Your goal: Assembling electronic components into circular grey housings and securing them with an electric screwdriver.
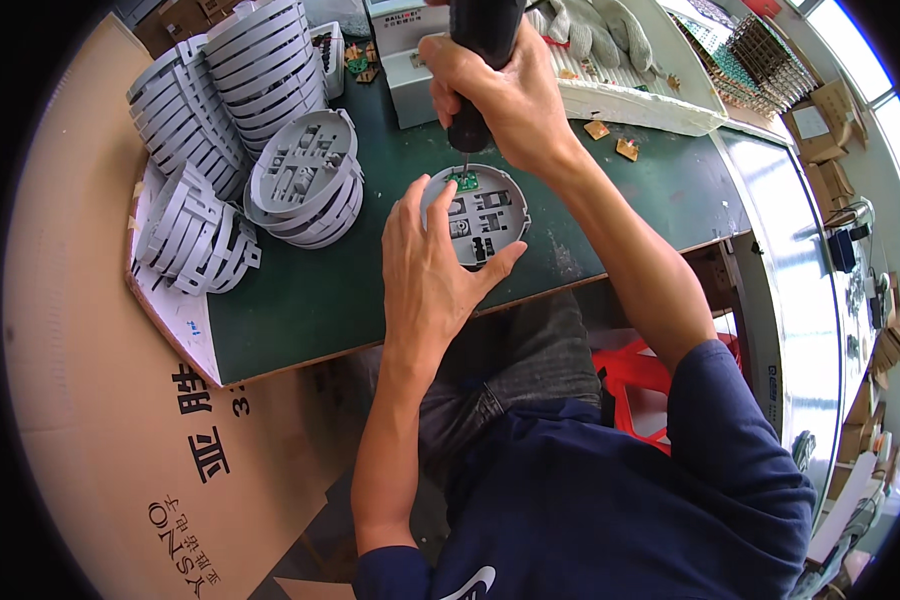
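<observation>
A round grey plastic housing (pixel 510 205) lies on the green bench top with its moulded inner side up. Near its far rim sits a small green circuit board (pixel 466 181). My left hand (pixel 425 250) is spread around the housing, fingers along its left side and thumb at the near right rim, gripping it. Above, my right hand (pixel 510 95) is wrapped round a black electric screwdriver (pixel 485 30) held upright. Its thin bit (pixel 466 160) points down to the circuit board; whether a screw is under the tip is too small to tell.
Tall stacks of grey housings (pixel 270 70) stand at the far left, with shorter piles (pixel 305 170) nearer. A grey box-shaped device (pixel 410 85) and a white foam tray (pixel 650 110) with gloves (pixel 600 30) are behind. Small boards (pixel 626 149) lie right; a red stool (pixel 635 385) is below.
</observation>
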Motion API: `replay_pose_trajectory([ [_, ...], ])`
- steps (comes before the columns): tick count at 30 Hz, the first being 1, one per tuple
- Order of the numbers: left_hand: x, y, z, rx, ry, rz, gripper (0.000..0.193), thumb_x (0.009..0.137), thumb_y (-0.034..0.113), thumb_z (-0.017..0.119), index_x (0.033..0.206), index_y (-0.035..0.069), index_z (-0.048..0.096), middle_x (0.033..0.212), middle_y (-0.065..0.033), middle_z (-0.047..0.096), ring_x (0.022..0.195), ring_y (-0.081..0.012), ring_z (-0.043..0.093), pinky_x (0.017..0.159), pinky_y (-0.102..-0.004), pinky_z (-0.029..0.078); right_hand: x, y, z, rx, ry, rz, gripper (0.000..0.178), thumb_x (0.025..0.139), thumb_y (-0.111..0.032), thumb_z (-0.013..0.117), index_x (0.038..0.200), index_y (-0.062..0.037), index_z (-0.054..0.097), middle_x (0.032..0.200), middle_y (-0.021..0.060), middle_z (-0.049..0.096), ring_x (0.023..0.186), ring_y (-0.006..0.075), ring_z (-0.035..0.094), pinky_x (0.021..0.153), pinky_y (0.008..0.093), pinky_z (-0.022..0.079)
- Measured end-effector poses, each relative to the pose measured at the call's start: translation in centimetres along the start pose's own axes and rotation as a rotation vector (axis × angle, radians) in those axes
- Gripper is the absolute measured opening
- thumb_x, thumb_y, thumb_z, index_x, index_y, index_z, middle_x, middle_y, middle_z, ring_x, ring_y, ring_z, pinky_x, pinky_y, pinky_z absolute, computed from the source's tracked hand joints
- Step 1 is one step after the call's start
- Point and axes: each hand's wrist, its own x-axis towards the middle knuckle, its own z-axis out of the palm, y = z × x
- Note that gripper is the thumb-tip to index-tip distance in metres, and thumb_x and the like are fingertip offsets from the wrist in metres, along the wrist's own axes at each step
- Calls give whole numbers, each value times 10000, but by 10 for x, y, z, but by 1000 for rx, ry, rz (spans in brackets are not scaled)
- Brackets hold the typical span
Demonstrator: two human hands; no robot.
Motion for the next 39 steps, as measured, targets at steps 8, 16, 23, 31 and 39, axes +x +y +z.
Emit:
replay_pose_trajectory([
  [8, 0, 1, 1, 6, 19, -3, 847, 807, 540, 833, 1391, 18, 510, 1461, -232, 481, 1302, -411, 501, 1093, -506, 430, 1, -4, 1, -26, -96, 59, 261, 942, -230, 744, 968, -43, 564, 688, 14, 588, 534, 95, 561, 491, 265, 450],
  [16, 0, -1, 1, 6, 18, 4, 869, 819, 590, 794, 1356, -29, 503, 1418, -252, 479, 1276, -424, 498, 1081, -521, 425, 4, -6, 7, -93, -113, 75, 246, 961, -230, 735, 906, -43, 585, 671, 10, 587, 532, 89, 554, 489, 263, 438],
  [23, -3, 10, -19, -24, 45, 18, 951, 759, 592, 837, 1385, -49, 519, 1423, -270, 514, 1316, -420, 510, 1093, -516, 434, 19, -2, -2, 65, -224, 27, 283, 979, -282, 750, 945, -50, 591, 678, 19, 602, 561, 101, 583, 515, 270, 462],
  [31, 75, -26, -147, 260, -54, -90, 840, 770, 584, 846, 1302, -21, 607, 1412, -222, 556, 1328, -385, 529, 1115, -470, 438, 30, -20, -1, -133, -115, -41, 348, 1006, -346, 705, 888, -20, 685, 683, -12, 629, 566, 57, 552, 508, 253, 409],
  [39, 91, -48, -143, 195, -254, -268, 1030, 746, 537, 864, 1504, -14, 436, 1461, -252, 506, 1377, -384, 497, 1141, -450, 434, -26, -16, -15, -560, -147, 45, 676, 969, -331, 742, 1504, -48, 440, 1366, 203, 627, 1290, 296, 605, 1065, 395, 482],
])
